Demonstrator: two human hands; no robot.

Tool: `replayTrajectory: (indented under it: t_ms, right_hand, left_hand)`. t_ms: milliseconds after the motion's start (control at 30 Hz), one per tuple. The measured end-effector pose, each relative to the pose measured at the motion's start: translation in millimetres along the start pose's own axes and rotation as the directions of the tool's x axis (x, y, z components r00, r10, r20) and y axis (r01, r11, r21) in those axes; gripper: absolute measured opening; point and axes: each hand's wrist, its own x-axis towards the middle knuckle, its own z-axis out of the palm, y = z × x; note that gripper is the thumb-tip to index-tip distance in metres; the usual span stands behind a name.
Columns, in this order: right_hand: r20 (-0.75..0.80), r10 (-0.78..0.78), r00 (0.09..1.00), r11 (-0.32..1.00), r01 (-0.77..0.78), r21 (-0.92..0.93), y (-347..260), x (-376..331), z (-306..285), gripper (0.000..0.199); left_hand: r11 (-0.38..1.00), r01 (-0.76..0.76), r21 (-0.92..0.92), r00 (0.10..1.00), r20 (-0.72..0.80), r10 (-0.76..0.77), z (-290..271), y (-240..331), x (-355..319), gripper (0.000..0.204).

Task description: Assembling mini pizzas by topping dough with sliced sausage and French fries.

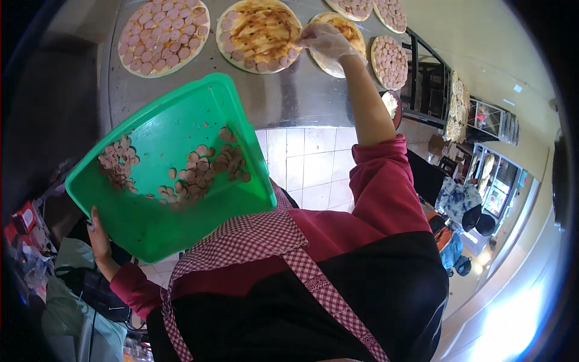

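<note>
My left hand [101, 241] grips the near left rim of a green plastic tub [163, 226], which is tilted against my apron. Two heaps of sausage slices [196, 175] lie inside it. My right hand [329, 42], in a clear plastic glove, reaches to the right edge of a sauced pizza base [259, 33]. Its fingers are pinched together; what is between them is too small to make out. A row of slices lines the left and near edges of that base, while sauce shows across its middle. Partly under my right hand is another sauced base [338, 63].
The bases rest on a metal table [289, 99]. A pizza fully topped with slices [164, 39] is at the left, another [389, 62] at the right, with more behind. A bowl of white food [392, 105] stands by my right forearm. Black metal railing [422, 78] is beyond.
</note>
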Motion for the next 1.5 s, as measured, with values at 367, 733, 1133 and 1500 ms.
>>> replayTrajectory:
  t_ms: [367,733,1133,1500]
  right_hand:
    - [0.0,0.12,0.993,0.972,-0.118,0.204,8,7,-2,0.023]
    - [0.118,0.133,0.984,0.5,-0.17,0.849,14,-14,-19,0.031]
    - [0.05,0.063,0.997,0.69,-0.079,0.719,28,4,-17,0.025]
    - [-0.033,-0.003,0.999,0.514,0.03,0.858,28,-4,-23,0.019]
  left_hand:
    - [1.0,0.016,-0.006,0.997,-0.075,-0.016,12,17,-17,0.056]
    - [0.995,0.096,-0.012,0.995,-0.037,-0.096,5,8,-8,0.06]
    - [0.998,0.058,-0.006,0.996,-0.073,-0.058,5,5,-9,0.06]
    - [0.999,0.044,-0.014,0.997,-0.064,-0.045,2,-5,-5,0.061]
